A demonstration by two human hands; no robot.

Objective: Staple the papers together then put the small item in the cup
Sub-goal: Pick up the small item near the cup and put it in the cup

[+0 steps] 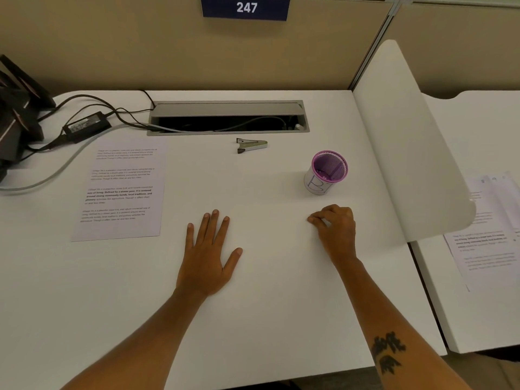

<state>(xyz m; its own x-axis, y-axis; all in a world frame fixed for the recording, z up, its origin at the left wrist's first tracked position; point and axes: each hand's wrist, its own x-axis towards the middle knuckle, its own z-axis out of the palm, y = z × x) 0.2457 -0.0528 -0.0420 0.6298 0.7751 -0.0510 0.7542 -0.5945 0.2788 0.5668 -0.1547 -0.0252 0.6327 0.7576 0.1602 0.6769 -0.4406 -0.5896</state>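
Observation:
Printed papers (121, 190) lie flat on the left part of the white desk (267, 319). A small metal stapler (251, 145) rests near the back, just in front of the cable tray. To the right stands a purple mesh cup (326, 172) with a white label around it. My left hand (209, 253) lies flat on the desk, palm down, fingers spread, holding nothing. My right hand (336, 228) rests just in front of the cup with its fingers curled together; whether anything small sits between the fingertips is not visible.
An open grey cable tray (228, 118) runs along the desk's back. A black power adapter (87, 125) with cables and dark equipment (17, 108) sit back left. A white curved divider (408, 142) bounds the right side; beyond it lie more printed sheets (484, 243).

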